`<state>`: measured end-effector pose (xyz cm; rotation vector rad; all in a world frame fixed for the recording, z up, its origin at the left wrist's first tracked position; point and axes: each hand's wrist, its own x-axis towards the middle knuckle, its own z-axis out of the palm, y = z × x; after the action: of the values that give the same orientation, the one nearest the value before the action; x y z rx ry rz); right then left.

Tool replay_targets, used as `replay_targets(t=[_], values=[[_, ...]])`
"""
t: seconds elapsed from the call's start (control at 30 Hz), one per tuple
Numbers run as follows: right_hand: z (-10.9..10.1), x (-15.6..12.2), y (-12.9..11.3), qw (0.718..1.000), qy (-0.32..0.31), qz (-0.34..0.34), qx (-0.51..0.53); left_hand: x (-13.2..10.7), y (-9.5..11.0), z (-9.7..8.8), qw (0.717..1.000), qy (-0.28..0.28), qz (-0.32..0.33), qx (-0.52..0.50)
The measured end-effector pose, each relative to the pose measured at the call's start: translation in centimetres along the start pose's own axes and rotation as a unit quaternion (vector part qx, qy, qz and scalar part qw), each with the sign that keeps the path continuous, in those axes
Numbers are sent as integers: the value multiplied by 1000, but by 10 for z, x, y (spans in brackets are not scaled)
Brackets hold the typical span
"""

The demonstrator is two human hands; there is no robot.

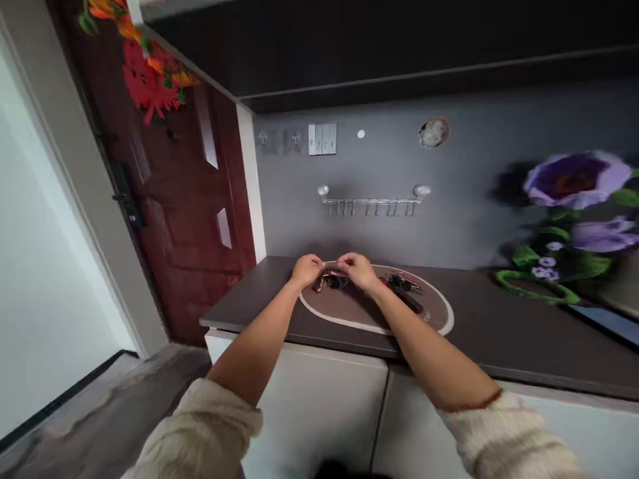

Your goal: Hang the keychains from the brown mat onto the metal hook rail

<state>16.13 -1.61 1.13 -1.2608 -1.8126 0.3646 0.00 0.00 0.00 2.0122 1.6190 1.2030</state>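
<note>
An oval brown placemat (344,309) with a pale rim lies on the dark countertop. At its far edge my left hand (307,270) is closed, thumb and fingers pinching the rim. My right hand (359,271) pinches the same edge a short way to the right. Between and below the hands is a small dark cluster (335,281), perhaps keys, beside a small brown piece (318,284). Right of my right wrist are a tangle of dark, shiny small items (405,282) and a dark oblong thing (408,301), too blurred to name.
A clear hook rail (372,201) is fixed to the grey wall behind the mat. Purple artificial flowers (579,179) stand at right beside a flat dark-edged device (606,319). A dark cabinet (399,53) overhangs the counter. A red door (184,219) is at left.
</note>
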Motion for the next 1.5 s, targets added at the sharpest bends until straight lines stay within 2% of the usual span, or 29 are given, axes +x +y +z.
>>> replay_targets(t=[0.17, 0.23, 0.37, 0.6, 0.73, 0.87, 0.97, 1.1, 1.3, 1.4, 1.5], values=[[2, -4, 2, 999, 4, -1, -52, 1, -7, 4, 995, -95, -23, 31], [2, -7, 3, 998, -5, -3, -62, 1, -8, 5, 993, -110, -42, 9], [2, -12, 3, 998, -10, 2, -66, -2, -5, 5, 988, -103, -87, -74], [1, -13, 1, 998, -4, 9, -66, -5, 3, 0, 974, -49, -122, -185], [0, -14, 1, 998, 12, 12, -52, -3, 7, -2, 929, -65, -140, -336], [0, -13, 1, 999, 33, -3, -25, -1, 10, -5, 847, -91, -173, -494], [1, -13, 0, 998, 56, -9, -9, -1, 12, -8, 785, -116, -198, -575], [0, -12, -3, 995, 87, -32, 23, 1, 10, -11, 730, -145, -182, -643], [-1, -14, -9, 988, 106, -105, 30, 3, 10, -11, 692, -166, -148, -687], [-1, -15, -11, 984, 109, -139, 18, 1, 12, -10, 693, -180, -136, -684], [0, -15, -11, 982, 110, -154, 9, -1, 15, -8, 709, -196, -115, -668]])
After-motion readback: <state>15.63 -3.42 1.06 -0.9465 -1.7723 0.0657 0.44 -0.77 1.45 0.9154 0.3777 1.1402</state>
